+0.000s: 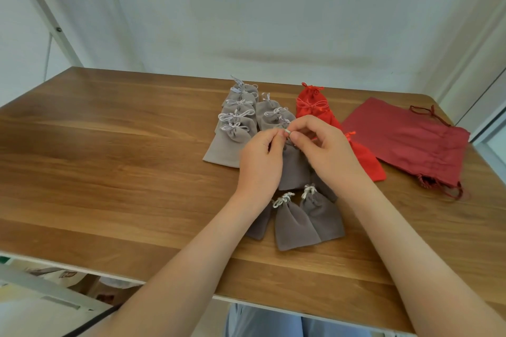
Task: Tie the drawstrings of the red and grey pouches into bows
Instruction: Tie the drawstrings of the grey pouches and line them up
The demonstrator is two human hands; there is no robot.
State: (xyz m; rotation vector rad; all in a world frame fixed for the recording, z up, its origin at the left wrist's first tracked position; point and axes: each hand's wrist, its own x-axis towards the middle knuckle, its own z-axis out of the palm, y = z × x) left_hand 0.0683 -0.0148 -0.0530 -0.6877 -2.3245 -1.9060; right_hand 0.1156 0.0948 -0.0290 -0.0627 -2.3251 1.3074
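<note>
A dark grey pouch (294,169) lies between my hands, its neck hidden behind my fingers. My left hand (261,161) and my right hand (325,150) both pinch its pale drawstring (288,133) above the neck. Two more dark grey pouches (297,223) with tied cords lie nearer me. Several light grey pouches (232,135) with bows sit in a row at the left. Small red pouches (312,107) lie to the right, one (368,161) partly under my right hand.
A large dark red drawstring bag (410,142) lies flat at the table's right end. The wooden table (109,159) stretches bare to the left. A white wall stands behind, a white metal frame at the far left.
</note>
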